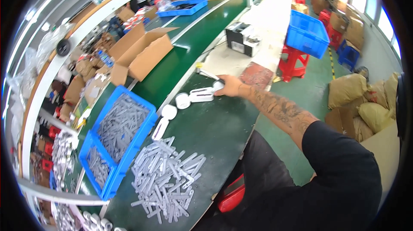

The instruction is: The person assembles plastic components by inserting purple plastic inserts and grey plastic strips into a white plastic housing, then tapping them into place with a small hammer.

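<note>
My right hand [231,86] reaches out over the green work table, fingers closed at a white round-headed piece [218,85]. A dark bit shows under the fingers, which partly hide the piece. A narrow pale handle-like bar [208,74] sticks out beyond the hand; I cannot tell whether it belongs to that piece. Just left lies a white slotted handle [201,95], its end near a white round head [183,100]. Closer to me is another white round head [169,111] with a slotted handle [160,128]. My left hand is out of view.
Grey flat strips [165,179] lie heaped on the table, beside blue bins [148,117] full of similar strips. An open carton [150,56] stands on the green conveyor. Beyond my hand sits a black-and-white machine [243,39]. A blue crate [307,33] rests on a red stool [294,64].
</note>
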The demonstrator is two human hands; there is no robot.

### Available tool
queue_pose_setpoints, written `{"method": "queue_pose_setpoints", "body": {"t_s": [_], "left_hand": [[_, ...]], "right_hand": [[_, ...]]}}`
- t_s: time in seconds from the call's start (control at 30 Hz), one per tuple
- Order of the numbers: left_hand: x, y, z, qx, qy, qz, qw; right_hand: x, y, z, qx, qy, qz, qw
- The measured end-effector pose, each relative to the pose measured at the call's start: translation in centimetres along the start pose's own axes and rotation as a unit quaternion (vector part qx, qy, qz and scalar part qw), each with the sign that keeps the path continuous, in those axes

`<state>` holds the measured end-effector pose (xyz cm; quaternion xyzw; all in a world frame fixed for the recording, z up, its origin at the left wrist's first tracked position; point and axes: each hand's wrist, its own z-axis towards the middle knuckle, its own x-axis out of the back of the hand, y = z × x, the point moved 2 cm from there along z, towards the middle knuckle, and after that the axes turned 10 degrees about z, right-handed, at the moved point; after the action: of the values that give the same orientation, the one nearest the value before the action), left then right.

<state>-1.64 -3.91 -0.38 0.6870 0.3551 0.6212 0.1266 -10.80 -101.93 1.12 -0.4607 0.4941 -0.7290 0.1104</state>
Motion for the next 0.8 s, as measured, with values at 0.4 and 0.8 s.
{"method": "queue_pose_setpoints", "body": {"t_s": [0.4,0.8], "left_hand": [[-3.0,4.5,-3.5,0.153,-0.013,-0.477,0.865],[-8.3,10.4,3.6,0.175,-0.207,-0.499,0.823]], "right_hand": [[4.6,0.6,-2.2,-0.025,0.076,-0.099,0.992],[1.6,-6.5,-15.2,-0.010,-0.203,0.009,0.979]]}}
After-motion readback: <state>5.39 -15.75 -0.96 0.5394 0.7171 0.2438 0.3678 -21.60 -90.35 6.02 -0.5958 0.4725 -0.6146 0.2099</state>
